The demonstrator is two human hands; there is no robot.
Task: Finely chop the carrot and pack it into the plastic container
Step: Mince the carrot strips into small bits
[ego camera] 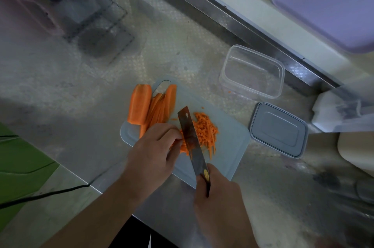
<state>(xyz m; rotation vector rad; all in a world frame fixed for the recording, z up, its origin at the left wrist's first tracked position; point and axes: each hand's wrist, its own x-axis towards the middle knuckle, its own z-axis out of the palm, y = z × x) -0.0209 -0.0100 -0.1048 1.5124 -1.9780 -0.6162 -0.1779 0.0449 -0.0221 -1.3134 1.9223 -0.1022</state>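
Observation:
A pale blue cutting board (228,146) lies on the steel counter. At its far left lie a carrot half (139,104) and several carrot strips (162,106). A pile of finely chopped carrot (206,130) sits right of the knife blade (190,136). My left hand (153,150) curls its fingers over carrot strips pressed against the blade's left side. My right hand (216,193) grips the knife handle near the board's front edge. The clear plastic container (281,85) stands empty beyond the board, to the right.
The container's grey lid (279,130) lies right of the board. A purple tray (327,4) sits on the ledge at the far right. A steel rail (232,21) borders the counter's back. A black cable (40,195) crosses the front left edge.

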